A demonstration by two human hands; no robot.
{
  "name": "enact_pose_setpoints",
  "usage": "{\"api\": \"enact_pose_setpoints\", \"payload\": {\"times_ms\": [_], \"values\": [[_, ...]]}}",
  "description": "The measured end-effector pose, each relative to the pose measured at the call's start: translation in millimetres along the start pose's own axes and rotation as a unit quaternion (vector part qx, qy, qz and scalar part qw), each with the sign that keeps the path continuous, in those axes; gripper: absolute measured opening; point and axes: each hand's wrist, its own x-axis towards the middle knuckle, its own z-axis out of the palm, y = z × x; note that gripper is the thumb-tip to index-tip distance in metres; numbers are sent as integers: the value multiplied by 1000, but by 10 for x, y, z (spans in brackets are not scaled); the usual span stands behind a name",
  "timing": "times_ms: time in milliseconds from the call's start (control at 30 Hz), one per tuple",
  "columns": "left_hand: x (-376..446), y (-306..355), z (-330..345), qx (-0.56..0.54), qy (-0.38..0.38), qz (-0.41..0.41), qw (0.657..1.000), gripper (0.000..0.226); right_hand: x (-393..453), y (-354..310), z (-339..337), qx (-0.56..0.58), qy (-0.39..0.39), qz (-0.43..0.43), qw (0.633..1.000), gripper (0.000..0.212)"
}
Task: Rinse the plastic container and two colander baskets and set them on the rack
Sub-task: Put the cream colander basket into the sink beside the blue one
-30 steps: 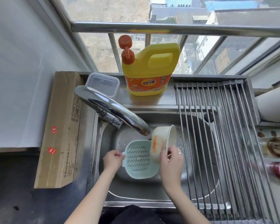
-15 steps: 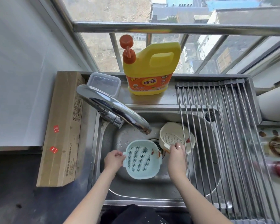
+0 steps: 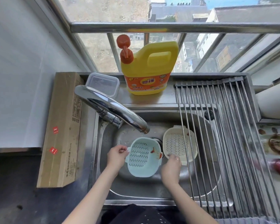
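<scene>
Right hand [image 3: 170, 167] had just laid the cream colander [image 3: 179, 145] flat in the sink [image 3: 152, 188], fingers still on its rim; left hand [image 3: 116, 155] pinched the blue colander [image 3: 143, 156] handle. Both unrinsed.

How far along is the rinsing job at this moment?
Nothing is done: the rack holds nothing. In hand: the left hand holds the blue colander, red scraps inside; the right hand touches the cream colander in the sink. Left: rinsing both, plus the clear container on the ledge.

Daylit barred window [image 3: 168, 28] above steel counter [image 3: 152, 99], white wall [image 3: 23, 62] at left
</scene>
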Motion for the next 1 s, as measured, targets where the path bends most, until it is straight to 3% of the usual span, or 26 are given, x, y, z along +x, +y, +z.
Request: {"api": "enact_pose_setpoints", "payload": {"times_ms": [167,267,367,467,567,733,833,933,1000], "values": [[-84,48,-152,-107,-47,-16,993,14,-98,7,-52,231,-122,44,964,27],[-57,25,-235,-144,-47,-43,988,9,-168,41,-130,260,-77,0,962,35],[-25,-31,-236,-152,-39,-76,985,13,-272,37,-262,286,-58,-20,956,29],[-35,-41,-149,-96,-38,-66,992,17,-284,57,-308,280,-49,-12,959,24],[-66,43,5,-21,-71,-22,997,24,-234,94,-249,255,7,40,966,18],[-33,153,236,78,-103,24,991,35,-265,101,-156,302,125,128,936,26],[28,42,261,127,-69,-12,989,43,-259,35,-67,374,136,221,890,35],[71,-21,262,167,-54,-27,984,44,-104,49,37,480,152,341,794,43],[97,-43,273,211,-57,-25,975,42,-45,30,10,538,141,370,744,44]]}}
